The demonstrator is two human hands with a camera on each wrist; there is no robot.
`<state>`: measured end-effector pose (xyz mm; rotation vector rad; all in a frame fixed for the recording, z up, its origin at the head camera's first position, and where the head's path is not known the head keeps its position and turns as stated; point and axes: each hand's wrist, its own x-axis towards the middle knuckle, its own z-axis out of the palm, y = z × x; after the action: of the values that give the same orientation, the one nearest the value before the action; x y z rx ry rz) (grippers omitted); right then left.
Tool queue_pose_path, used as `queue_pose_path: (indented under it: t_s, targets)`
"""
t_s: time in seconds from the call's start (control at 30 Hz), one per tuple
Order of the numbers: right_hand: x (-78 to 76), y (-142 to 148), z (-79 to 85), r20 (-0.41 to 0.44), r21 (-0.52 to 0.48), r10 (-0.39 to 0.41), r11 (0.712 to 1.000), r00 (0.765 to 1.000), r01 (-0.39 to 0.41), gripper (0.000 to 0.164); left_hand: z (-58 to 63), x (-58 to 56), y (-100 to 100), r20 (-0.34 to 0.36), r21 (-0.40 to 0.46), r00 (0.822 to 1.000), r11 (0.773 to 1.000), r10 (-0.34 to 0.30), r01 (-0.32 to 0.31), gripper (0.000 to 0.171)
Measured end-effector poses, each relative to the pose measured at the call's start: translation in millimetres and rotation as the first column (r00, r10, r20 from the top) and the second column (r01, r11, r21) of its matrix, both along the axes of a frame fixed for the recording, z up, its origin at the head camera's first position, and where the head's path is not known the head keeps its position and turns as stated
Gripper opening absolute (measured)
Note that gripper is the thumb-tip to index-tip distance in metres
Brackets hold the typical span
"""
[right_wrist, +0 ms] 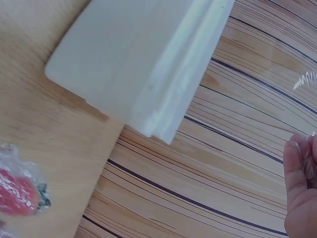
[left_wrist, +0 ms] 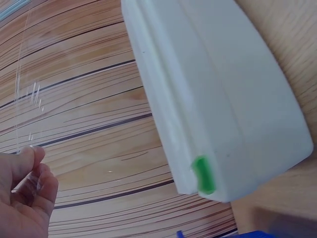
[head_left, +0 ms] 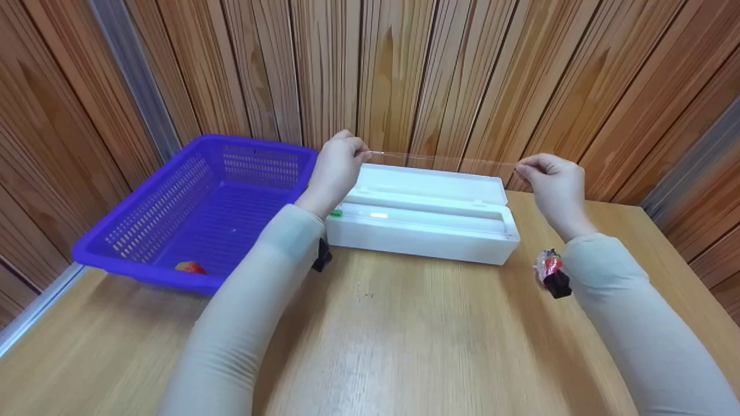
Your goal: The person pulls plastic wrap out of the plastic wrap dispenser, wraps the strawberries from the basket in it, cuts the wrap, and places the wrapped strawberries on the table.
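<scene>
A sheet of clear plastic wrap (head_left: 442,160) stretches between both hands above a white wrap dispenser box (head_left: 422,242). My left hand (head_left: 341,164) pinches one corner of its edge over the box's left end, and my right hand (head_left: 558,188) pinches the other corner off to the right. The box's lid (head_left: 430,180) stands raised at the back, and a wrap roll (head_left: 428,219) lies inside. On the box's left end is a green piece (left_wrist: 203,175). The wrap's edge also shows above the fingers in the left wrist view.
A purple basket (head_left: 139,271) stands left of the box, with one strawberry (head_left: 191,267) in its front corner. A strawberry in plastic wrap (right_wrist: 19,192) lies on the table (head_left: 393,341) near my right forearm. A wood-panel wall (head_left: 393,75) rises close behind.
</scene>
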<state>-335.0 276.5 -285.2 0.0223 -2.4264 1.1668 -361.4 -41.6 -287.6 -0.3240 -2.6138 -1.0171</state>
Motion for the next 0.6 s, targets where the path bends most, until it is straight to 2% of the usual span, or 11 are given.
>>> queue_pose_path:
  t_s: [0.2, 0.33, 0.5, 0.6]
  targets:
    - [3.5, 2.0, 14.6, 0.027, 0.008, 0.011, 1.000, 1.000, -0.012, 0.024, 12.0, 1.2, -0.1, 0.012, 0.032, 1.000, 0.999, -0.003, 0.003, 0.019]
    - [5.0, 3.4, 25.1, 0.012, -0.017, 0.027, 0.999, 1.000, -0.027, 0.024, 21.6, 2.2, 0.7, 0.010, 0.052, 1.000, 0.999, -0.014, 0.013, 0.020]
    - [6.5, 4.9, 35.7, -0.024, -0.021, 0.034, 0.999, 0.999, -0.034, 0.025, 32.7, 3.1, 1.0, -0.043, 0.039, 0.999, 0.999, -0.020, 0.022, 0.021]
    - [7.4, 4.8, 40.6, -0.033, -0.025, 0.034, 0.999, 0.999, -0.035, 0.026, 37.7, 4.1, 0.1, -0.045, 0.065, 0.999, 0.997, -0.029, 0.032, 0.021]
